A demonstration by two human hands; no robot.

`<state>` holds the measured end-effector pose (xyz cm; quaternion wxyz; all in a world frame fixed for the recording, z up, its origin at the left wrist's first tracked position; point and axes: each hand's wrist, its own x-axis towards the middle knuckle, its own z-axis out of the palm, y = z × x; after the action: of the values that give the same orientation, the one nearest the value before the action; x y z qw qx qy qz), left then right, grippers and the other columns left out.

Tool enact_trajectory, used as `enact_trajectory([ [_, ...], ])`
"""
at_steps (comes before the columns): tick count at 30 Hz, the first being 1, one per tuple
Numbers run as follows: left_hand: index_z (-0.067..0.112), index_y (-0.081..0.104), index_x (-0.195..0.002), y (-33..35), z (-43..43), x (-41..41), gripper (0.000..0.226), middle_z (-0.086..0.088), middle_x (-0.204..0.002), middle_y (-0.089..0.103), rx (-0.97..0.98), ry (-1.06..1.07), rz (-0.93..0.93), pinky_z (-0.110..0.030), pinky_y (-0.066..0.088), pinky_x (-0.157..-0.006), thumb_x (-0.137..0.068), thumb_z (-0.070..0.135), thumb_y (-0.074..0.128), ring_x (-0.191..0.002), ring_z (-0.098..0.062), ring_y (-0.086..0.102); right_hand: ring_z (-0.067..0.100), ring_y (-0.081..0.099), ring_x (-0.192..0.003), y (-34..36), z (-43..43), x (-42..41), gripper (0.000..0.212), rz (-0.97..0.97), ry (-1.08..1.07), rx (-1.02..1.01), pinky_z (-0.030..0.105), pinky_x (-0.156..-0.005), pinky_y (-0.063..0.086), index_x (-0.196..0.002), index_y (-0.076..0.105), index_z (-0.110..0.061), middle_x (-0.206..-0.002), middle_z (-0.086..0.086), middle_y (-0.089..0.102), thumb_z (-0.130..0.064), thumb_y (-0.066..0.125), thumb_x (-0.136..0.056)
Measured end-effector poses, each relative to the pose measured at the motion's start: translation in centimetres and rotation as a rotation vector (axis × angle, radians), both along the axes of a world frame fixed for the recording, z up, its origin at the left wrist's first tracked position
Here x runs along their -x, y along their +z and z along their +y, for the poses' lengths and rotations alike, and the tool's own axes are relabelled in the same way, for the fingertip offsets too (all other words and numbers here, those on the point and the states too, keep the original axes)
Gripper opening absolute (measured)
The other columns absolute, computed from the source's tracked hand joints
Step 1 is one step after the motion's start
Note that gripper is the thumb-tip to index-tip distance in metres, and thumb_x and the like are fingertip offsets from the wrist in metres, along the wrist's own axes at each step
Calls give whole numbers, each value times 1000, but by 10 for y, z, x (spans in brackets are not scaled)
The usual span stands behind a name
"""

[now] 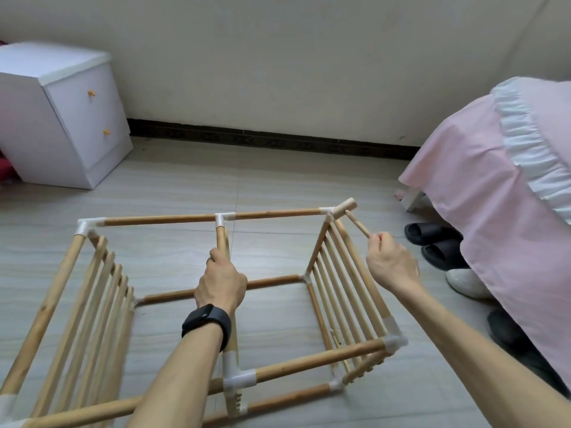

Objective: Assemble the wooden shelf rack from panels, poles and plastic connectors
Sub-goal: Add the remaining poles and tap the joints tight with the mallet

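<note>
A wooden shelf rack point(160, 219) lies on its side on the floor point(278, 180), nearly built, with slatted panels, poles and white connectors joined. The left hand point(221, 284) wraps its fingers round the middle pole point(221, 237). The right hand point(391, 261) pinches a thin dowel point(357, 223), its tip at the far right corner connector point(328, 211). Likely only end pieces remain. A pink-covered bed point(494, 180) stands to the right.

Bedroom in a home.
At three o'clock a bed point(500, 217) stands under a pink cover point(463, 168) with a white frill point(522, 140); black slippers point(431, 234) and a white shoe point(466, 282) sit by its foot. At ten o'clock a white bedside cabinet point(61, 118) with two drawers and small yellow knobs point(91, 93) stands against the plain wall point(278, 57). The floor point(278, 180) is pale wood-look tile, with a dark skirting board point(278, 141) at twelve o'clock.
</note>
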<state>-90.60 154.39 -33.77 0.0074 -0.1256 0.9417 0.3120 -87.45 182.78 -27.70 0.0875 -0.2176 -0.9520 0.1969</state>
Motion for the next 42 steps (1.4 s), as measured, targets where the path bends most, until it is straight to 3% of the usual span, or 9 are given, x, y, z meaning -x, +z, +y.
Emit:
enact_trajectory([
  [9,7,39,-116,1,0,2,22,-13,-103,57,-19,-10,-11,-44,50,-71,-95,8,44,-83,-37,60,21,49,-67,0,-2,39,27,458,43,-120,24,-53,26,-113,56,-8,-86,3,54,-24,34,-110],
  [12,7,39,-118,3,0,0,24,-13,-106,58,-29,-8,-20,-49,54,-78,-95,8,45,-88,-38,61,20,52,-68,-18,6,44,31,113,89,-97,31,-53,30,-109,59,-10,-80,3,56,-28,34,-110],
  [17,7,38,-120,4,0,1,27,-13,-109,58,-22,-9,-29,-50,54,-80,-94,8,44,-91,-39,61,21,52,-69,-21,9,45,24,436,26,-40,24,-54,29,-112,59,-13,-78,-2,56,-25,38,-109],
  [20,7,38,-120,4,0,0,27,-14,-110,58,-30,-9,-29,-49,53,-81,-94,8,45,-92,-40,61,21,52,-72,-27,11,46,27,155,24,-123,32,-55,29,-112,58,-15,-83,0,56,-29,35,-109],
  [24,6,39,-120,4,0,0,27,-14,-111,58,-32,-14,-23,-50,54,-82,-95,8,46,-92,-40,61,19,51,-72,-26,8,44,29,379,-4,-9,23,-55,29,-115,58,-10,-87,1,56,-26,35,-110],
  [27,6,39,-120,4,0,0,27,-14,-110,58,-29,-10,-28,-51,54,-82,-95,8,46,-92,-39,61,17,48,-67,-28,10,45,33,97,-5,-69,30,-54,30,-107,59,-11,-84,5,60,-30,33,-110],
  [31,6,39,-120,4,0,0,27,-14,-109,59,-27,-7,-20,-50,54,-80,-94,8,46,-91,-38,61,15,48,-67,-27,9,40,30,391,-20,12,24,-54,29,-110,60,-9,-87,3,59,-26,35,-110],
  [33,6,39,-120,4,0,1,27,-14,-109,58,-23,-8,-18,-50,54,-81,-94,8,46,-91,-38,61,14,48,-66,-28,10,39,34,173,-8,-43,30,-55,32,-107,61,-12,-85,3,60,-30,33,-110],
  [42,7,38,-119,-1,1,4,27,-12,-90,58,62,28,-15,-42,48,-68,-93,8,43,-79,-36,58,20,58,-88,-44,9,2,34,2,-150,486,42,-80,50,-108,56,-15,-107,9,62,-33,27,-110],
])
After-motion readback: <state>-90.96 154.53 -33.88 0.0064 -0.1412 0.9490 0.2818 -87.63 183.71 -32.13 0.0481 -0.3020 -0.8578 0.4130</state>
